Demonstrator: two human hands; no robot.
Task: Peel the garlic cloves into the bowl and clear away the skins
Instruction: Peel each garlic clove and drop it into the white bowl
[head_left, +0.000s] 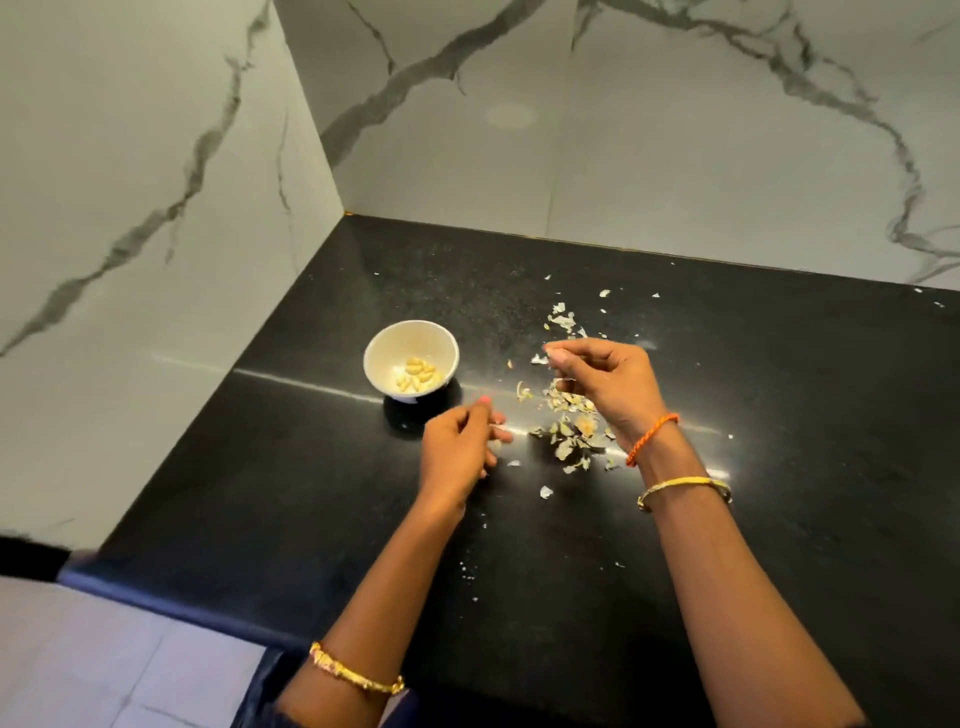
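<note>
Probably a kitchen: black countertop (727, 389), marble-tiled walls (675, 130).

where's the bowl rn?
Head view: the white bowl sits on the black counter, left of centre, just beyond the left hand and left of the garlic skins.

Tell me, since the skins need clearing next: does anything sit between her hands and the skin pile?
Nothing visible does. The skin pile lies on bare counter between the left hand and right hand; the bowl stands off to the left.
</note>
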